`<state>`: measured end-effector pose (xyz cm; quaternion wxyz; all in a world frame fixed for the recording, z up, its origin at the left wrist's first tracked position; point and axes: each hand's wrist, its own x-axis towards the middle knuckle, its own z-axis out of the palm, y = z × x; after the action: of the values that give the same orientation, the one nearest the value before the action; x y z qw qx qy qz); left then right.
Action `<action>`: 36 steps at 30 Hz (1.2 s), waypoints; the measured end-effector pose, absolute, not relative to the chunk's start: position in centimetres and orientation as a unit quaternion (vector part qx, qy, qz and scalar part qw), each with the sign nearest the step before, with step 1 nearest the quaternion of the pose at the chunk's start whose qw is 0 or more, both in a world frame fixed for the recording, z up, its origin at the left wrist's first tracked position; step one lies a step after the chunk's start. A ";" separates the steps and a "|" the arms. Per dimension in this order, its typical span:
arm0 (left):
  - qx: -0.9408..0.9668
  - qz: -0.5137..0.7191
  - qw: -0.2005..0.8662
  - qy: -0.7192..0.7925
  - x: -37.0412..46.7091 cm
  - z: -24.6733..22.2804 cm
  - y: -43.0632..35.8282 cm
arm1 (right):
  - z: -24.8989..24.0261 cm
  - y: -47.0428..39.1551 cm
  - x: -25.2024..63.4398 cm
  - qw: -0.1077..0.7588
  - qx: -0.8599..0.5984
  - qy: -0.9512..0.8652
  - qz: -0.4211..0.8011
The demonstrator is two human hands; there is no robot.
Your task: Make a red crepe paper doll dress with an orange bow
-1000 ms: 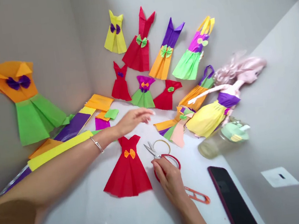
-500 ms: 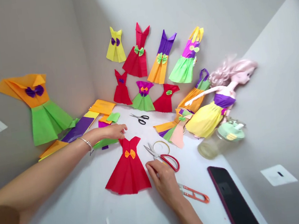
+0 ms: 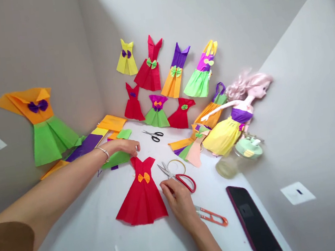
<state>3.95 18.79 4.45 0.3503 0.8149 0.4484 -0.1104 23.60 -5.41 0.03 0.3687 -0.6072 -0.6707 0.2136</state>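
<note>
A red paper dress (image 3: 143, 200) with an orange bow (image 3: 144, 178) lies flat on the white table. My left hand (image 3: 131, 146) is just above its neckline, fingers curled together; whether they pinch anything is hidden. Beside the skirt's right edge rests my right hand (image 3: 179, 200), its thumb and fingers bent closed, with their tips partly hidden. Red-handled scissors (image 3: 185, 182) lie right behind that hand, next to a ring of tape (image 3: 176, 166). Orange thread snips (image 3: 213, 217) are partly under the right wrist.
Small black scissors (image 3: 156, 136) lie farther back. Coloured paper (image 3: 86, 146) is stacked at left. A doll (image 3: 232, 129), a jar (image 3: 227, 167) and a phone (image 3: 254, 221) are on the right. Several paper dresses (image 3: 150, 76) hang on the wall.
The view has shifted slightly, so most things appear a little farther left. Both hands keep nearly the same places beside the red dress.
</note>
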 end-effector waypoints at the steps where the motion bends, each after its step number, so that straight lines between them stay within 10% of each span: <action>1: 0.816 -0.096 0.360 0.443 3.9 4.7 18.5 | 0.0 -5.3 23.7 0.377 -0.612 -0.657 0.227; 19: 0.767 0.148 0.572 0.252 3.5 15.0 13.0 | 2.4 -1.7 22.0 0.513 -0.455 -0.466 0.559; 36: 0.652 0.331 0.587 0.349 2.1 7.7 12.2 | 5.1 3.6 18.8 0.524 -0.468 -0.513 0.493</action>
<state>2.10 12.22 7.69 0.5866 0.6517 0.3490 0.3308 18.84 3.59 5.06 0.5244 -0.4678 -0.5129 0.4931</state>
